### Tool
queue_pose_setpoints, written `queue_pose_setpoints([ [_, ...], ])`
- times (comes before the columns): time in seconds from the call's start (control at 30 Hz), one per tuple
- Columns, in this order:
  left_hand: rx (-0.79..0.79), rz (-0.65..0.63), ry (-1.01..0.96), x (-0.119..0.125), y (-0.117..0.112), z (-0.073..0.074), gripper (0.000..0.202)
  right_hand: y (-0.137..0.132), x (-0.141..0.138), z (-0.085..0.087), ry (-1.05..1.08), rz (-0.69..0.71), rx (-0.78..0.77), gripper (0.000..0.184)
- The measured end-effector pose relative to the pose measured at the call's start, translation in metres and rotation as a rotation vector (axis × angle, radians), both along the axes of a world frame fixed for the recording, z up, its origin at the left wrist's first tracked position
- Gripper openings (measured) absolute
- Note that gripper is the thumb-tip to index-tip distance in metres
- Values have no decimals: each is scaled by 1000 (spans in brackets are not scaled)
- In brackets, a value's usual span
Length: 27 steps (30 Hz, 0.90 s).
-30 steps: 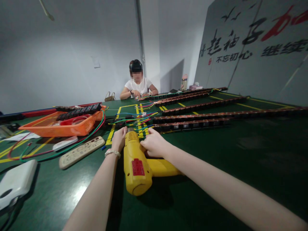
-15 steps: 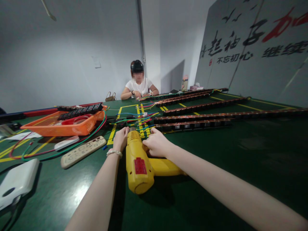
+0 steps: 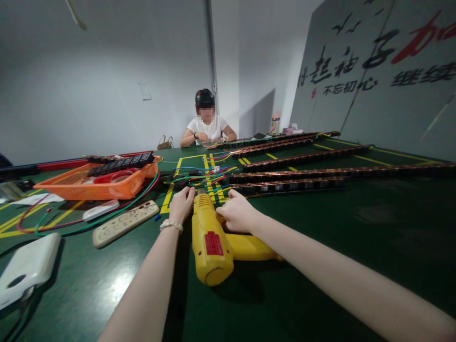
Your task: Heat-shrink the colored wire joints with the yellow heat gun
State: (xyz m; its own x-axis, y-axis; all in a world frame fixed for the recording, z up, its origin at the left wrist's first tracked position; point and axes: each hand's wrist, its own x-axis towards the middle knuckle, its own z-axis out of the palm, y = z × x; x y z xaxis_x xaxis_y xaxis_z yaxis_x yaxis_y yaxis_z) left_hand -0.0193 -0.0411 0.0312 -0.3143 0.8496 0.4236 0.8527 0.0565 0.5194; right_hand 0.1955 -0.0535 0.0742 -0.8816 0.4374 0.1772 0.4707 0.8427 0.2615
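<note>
Both hands meet at the muzzle end of a yellow heat gun [image 3: 213, 242], which lies on its side on the green table mat [image 3: 320, 247], handle pointing to three o'clock. The left hand [image 3: 181, 205] is loosely curled, knuckles up, fingertips just beside the vented nose. The right hand [image 3: 238, 214] is clenched more tightly and rests against the barrel. Whether either hand pinches anything I cannot tell; the fingertips are hidden behind the knuckles. A pale beaded bracelet [image 3: 171, 225] rings the left wrist.

The gun is glossy moulded plastic with a red label. At twelve o'clock lies a tangle of coloured wires [image 3: 199, 178], at two o'clock long dark strips [image 3: 302, 183], and at ten o'clock an orange mesh basket [image 3: 103, 187]. A white box [image 3: 26, 268] at eight o'clock is cut off by the edge.
</note>
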Motion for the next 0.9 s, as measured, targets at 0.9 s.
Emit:
queue_pose_setpoints([
  [0.9,65,-46,37,3,1,-3,31,9,73,3,-56,-156,66,16],
])
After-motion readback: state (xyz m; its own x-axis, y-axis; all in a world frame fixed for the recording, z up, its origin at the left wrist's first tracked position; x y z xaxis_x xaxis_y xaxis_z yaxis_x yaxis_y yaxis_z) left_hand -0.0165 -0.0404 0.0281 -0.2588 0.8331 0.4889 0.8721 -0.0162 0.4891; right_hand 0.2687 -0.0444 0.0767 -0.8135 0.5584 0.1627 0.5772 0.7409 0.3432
